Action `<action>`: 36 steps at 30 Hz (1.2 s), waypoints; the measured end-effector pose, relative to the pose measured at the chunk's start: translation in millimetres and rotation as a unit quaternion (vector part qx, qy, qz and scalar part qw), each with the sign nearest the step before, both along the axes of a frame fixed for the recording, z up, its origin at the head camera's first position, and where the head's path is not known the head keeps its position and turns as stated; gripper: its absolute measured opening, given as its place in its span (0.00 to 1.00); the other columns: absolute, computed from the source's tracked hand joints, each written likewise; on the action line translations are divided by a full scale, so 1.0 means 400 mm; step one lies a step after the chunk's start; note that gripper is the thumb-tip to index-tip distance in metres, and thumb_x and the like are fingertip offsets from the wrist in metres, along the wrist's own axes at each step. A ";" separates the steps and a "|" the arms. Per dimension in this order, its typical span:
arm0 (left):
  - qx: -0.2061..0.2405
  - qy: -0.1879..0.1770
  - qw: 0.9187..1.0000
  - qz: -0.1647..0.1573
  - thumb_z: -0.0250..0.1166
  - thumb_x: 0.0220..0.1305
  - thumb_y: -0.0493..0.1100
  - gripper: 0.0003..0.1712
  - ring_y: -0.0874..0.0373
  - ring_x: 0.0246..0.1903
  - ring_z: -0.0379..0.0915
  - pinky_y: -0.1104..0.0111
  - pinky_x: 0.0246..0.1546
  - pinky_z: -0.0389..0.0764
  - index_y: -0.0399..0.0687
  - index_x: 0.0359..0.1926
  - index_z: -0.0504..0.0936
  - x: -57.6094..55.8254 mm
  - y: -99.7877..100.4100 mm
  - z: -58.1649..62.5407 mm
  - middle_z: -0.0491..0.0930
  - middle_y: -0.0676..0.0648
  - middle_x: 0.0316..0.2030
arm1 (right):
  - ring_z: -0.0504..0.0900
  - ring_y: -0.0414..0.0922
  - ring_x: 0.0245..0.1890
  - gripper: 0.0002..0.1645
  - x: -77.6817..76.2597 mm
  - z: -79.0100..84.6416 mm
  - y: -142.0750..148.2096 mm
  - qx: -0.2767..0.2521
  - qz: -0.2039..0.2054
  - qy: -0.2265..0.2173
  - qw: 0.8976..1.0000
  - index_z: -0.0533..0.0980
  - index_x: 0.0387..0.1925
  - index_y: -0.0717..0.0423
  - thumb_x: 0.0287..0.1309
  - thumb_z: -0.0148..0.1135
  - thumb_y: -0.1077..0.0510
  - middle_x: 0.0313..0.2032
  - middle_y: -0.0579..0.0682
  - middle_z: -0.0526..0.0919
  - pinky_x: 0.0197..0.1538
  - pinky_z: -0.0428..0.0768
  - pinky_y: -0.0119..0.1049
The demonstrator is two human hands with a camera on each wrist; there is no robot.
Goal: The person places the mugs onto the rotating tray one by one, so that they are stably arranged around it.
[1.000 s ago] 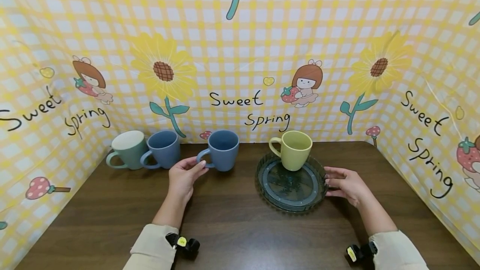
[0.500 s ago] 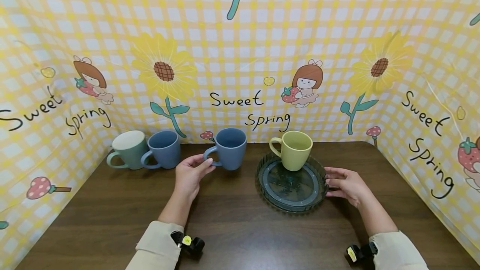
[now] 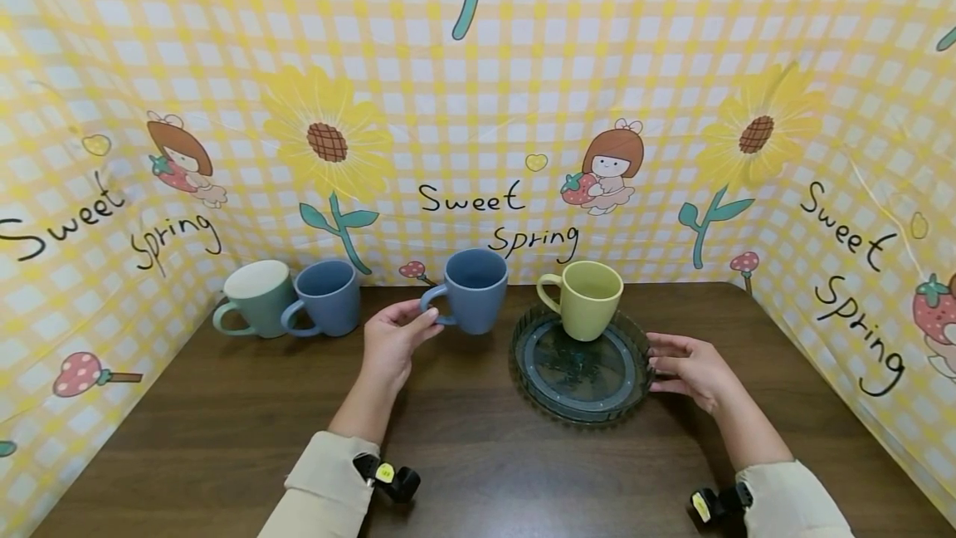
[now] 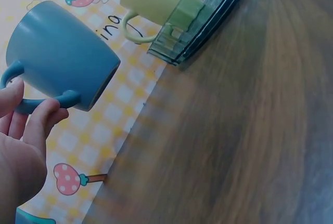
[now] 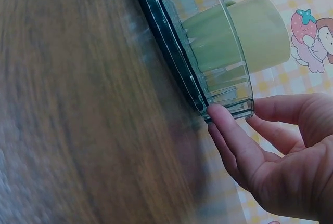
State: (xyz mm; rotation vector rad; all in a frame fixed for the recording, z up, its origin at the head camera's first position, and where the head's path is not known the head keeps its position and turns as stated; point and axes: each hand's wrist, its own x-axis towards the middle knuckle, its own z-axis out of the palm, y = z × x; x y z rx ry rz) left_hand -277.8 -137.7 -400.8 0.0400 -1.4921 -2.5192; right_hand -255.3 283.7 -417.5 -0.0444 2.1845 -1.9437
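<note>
My left hand [image 3: 392,343] pinches the handle of a blue mug [image 3: 475,293], thumb against fingers. The left wrist view shows the same blue mug [image 4: 62,52] held clear of the tabletop. A dark, see-through round tray [image 3: 578,413] with a ribbed wall sits to its right. Inside the tray's far part stands a yellow-green mug [image 3: 590,301], handle to the left. My right hand [image 3: 695,370] rests its extended fingers and thumb against the tray's right outer wall; up close, the fingertips [image 5: 217,114] lie along that clear wall [image 5: 223,96].
On the left of the brown wooden table [image 3: 478,471], a second blue mug [image 3: 329,297] stands beside a green mug [image 3: 257,301] with a white inside. A yellow-checked printed cloth [image 3: 448,106] walls in the back and both sides.
My left hand has carried the blue mug rightward and up, nearer the tray. The right hand, the tray and the yellow-green mug have stayed in place.
</note>
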 end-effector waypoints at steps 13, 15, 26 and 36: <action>0.014 0.003 1.000 -0.009 0.69 0.51 0.21 0.11 0.54 0.26 0.83 0.61 0.32 0.86 0.39 0.29 0.85 -0.003 0.028 -0.002 0.80 0.45 0.29 | 0.77 0.46 0.42 0.35 0.000 0.004 0.000 -0.004 0.002 -0.002 1.000 0.54 0.69 0.75 0.64 0.54 0.71 0.61 0.75 0.62 0.43 0.85 0.44; 0.014 0.001 1.000 -0.011 0.69 0.51 0.21 0.12 0.54 0.25 0.83 0.61 0.32 0.86 0.41 0.28 0.85 -0.003 0.032 -0.001 0.80 0.45 0.29 | 0.77 0.46 0.43 0.35 0.000 0.004 0.000 -0.005 0.002 -0.003 1.000 0.54 0.69 0.75 0.64 0.54 0.71 0.61 0.75 0.62 0.43 0.85 0.44; 0.001 0.001 1.000 -0.020 0.70 0.52 0.23 0.12 0.54 0.27 0.84 0.60 0.34 0.86 0.43 0.27 0.86 -0.002 0.049 0.007 0.81 0.40 0.33 | 0.77 0.45 0.43 0.35 0.002 0.001 -0.001 -0.004 0.002 -0.004 1.000 0.54 0.69 0.75 0.64 0.54 0.71 0.61 0.74 0.63 0.44 0.85 0.44; -0.007 -0.006 1.000 -0.027 0.67 0.54 0.21 0.09 0.56 0.26 0.82 0.62 0.33 0.86 0.29 0.37 0.84 -0.007 0.081 0.015 0.81 0.45 0.28 | 0.77 0.46 0.42 0.36 0.001 -0.001 0.003 -0.012 0.004 -0.001 1.000 0.54 0.69 0.75 0.63 0.54 0.71 0.61 0.75 0.62 0.43 0.85 0.44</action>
